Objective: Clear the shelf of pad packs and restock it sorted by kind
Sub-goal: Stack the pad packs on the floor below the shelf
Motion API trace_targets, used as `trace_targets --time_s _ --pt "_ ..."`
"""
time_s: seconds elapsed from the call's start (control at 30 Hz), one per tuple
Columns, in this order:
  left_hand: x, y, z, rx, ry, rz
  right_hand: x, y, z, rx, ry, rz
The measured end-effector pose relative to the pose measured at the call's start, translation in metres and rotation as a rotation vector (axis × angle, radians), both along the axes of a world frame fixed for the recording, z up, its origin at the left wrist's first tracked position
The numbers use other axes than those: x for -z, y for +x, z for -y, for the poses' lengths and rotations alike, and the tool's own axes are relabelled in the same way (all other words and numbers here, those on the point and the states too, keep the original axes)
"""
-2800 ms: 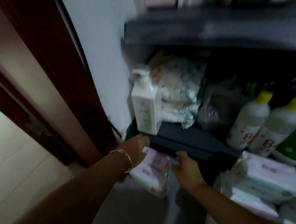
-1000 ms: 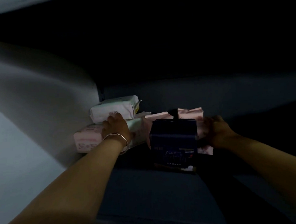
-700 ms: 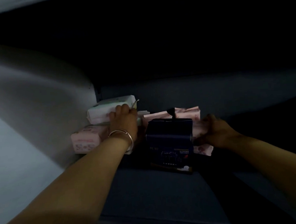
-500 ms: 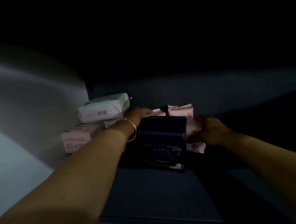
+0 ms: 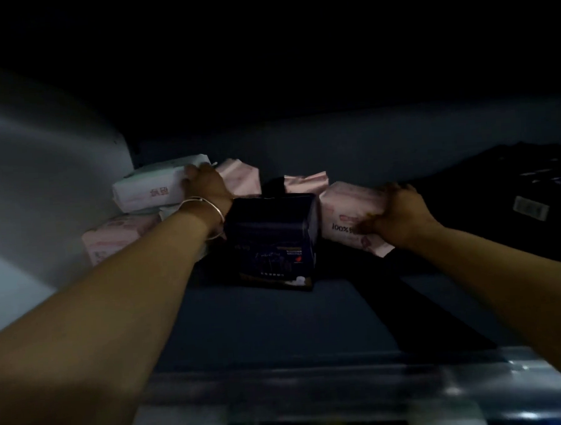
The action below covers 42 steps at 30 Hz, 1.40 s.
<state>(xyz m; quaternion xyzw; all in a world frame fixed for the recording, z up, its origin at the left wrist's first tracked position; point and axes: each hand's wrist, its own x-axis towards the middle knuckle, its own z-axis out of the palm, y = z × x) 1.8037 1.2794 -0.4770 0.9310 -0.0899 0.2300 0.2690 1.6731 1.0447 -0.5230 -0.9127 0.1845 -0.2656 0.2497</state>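
Dim shelf [image 5: 278, 326] interior, dark blue, lit mostly from the left wall; both arms reach in to the back.

Left hand [image 5: 204, 187]: bangle [image 5: 204, 216] on the wrist; fingers rest against the right end of the white pack [image 5: 154, 188], which sits on top of a pink pack [image 5: 118, 237] in the back-left corner; red print on the white pack's front face, too blurred to read; cannot tell whether the fingers curl round it or only press.

Another pink pack [image 5: 241, 180] stands just right of that hand, against the back wall; one more pink top edge [image 5: 305, 181] shows behind the navy pack [image 5: 272, 245].

Navy pack stands upright mid-shelf between the two hands; small white and gold print low on its front plus a red mark, illegible at this light.

Right hand [image 5: 399, 217]: fingers curled round the right end of the pink "100%" pack [image 5: 347, 213], gripping it just right of the navy pack; "100%" is the only readable text, the characters after it are covered by the thumb.

Far right: dark bundle [image 5: 538, 192] with a pale label that looks like a barcode, unreadable.

Below the shelf's front lip, blurred items on the lower level.
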Motion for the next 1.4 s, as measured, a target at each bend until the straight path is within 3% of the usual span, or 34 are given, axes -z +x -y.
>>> trace_targets --time_s 0.27,0.43,0.63,0.87,1.03,1.2,1.4 --pt "-0.043 -0.092 -0.012 0.023 -0.195 0.270 -0.024 -0.069 0.005 -0.056 0.337 0.151" --pt "-0.057 -0.173 -0.002 0.160 -0.218 0.301 -0.035 -0.132 0.000 -0.167 0.471 0.160" --pt "-0.037 -0.261 0.020 0.295 -0.211 0.158 -0.032 -0.223 0.006 -0.230 0.431 0.095" --pt "0.040 -0.341 0.047 0.354 -0.098 -0.069 0.023 -0.330 0.037 -0.343 0.357 -0.185" --pt "0.101 -0.393 0.080 0.396 -0.125 -0.229 0.074 -0.387 0.077 -0.383 0.354 -0.368" --pt "0.148 -0.421 0.110 0.426 -0.100 -0.352 0.129 -0.420 0.103 -0.353 0.237 -0.570" --pt "0.185 -0.435 0.117 0.512 0.029 -0.478 0.190 -0.425 0.099 -0.250 0.007 -0.677"
